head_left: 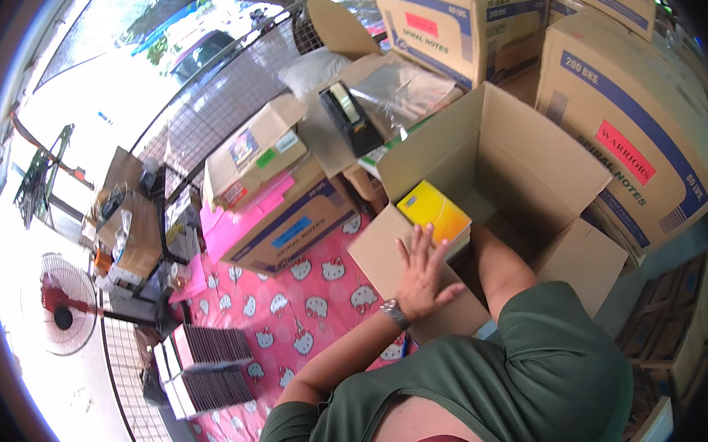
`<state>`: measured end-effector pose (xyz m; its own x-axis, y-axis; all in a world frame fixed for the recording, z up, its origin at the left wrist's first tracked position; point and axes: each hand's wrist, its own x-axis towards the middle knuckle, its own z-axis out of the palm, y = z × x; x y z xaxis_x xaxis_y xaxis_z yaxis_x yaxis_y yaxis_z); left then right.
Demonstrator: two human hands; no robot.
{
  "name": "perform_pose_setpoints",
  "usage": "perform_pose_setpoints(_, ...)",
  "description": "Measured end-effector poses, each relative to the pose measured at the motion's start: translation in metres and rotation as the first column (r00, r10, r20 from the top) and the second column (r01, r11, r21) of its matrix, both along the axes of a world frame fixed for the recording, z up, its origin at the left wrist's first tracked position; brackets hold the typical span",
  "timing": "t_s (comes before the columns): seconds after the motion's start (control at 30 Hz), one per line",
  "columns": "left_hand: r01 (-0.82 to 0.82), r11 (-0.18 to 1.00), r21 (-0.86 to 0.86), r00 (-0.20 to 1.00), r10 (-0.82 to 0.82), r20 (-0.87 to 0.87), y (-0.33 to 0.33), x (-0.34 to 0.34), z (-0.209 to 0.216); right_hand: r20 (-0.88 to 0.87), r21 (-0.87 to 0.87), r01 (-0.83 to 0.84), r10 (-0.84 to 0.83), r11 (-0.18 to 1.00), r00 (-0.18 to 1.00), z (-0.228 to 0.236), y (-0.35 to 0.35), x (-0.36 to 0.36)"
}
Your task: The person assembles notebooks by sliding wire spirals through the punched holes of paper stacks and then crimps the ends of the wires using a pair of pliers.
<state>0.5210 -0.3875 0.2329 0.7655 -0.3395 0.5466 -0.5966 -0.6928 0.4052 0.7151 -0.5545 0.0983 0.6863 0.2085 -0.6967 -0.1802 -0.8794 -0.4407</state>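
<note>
An open cardboard box (534,154) stands before me with its flaps folded out. At its near left corner is a stack of yellow-covered notebooks (435,208), its lower part hidden. My left hand (421,276) is open, fingers spread, its fingertips at the near edge of the top yellow cover and its palm over the left flap (385,247). A silvery watch (395,313) is on that wrist. My right forearm (500,261) reaches down into the box beside the stack. The right hand's fingers are hidden there, so I cannot see whether it holds anything.
A pink patterned cloth (315,307) covers the table, bearing stacks of spiral notebooks (210,373). A closed carton (290,226) stands behind. Farther back are a tape dispenser (351,121) and large cartons (627,123) at the right. A fan (63,306) is at far left.
</note>
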Motion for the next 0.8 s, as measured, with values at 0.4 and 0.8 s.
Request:
perform_pose_setpoints(0.4, 0.021, 0.999, -0.044, 0.984, -0.013, 0.176, -0.028, 0.025, -0.068, -0.035, 0.010, 0.033, -0.032, 0.999, 0.999, -0.009, 0.014, -0.006)
perform_pose_setpoints(0.8, 0.052, 0.996, -0.069, 0.987, -0.041, 0.156, -0.022, 0.026, -0.077, -0.073, 0.017, 0.080, -0.079, 0.997, 0.994, -0.018, 0.010, -0.016)
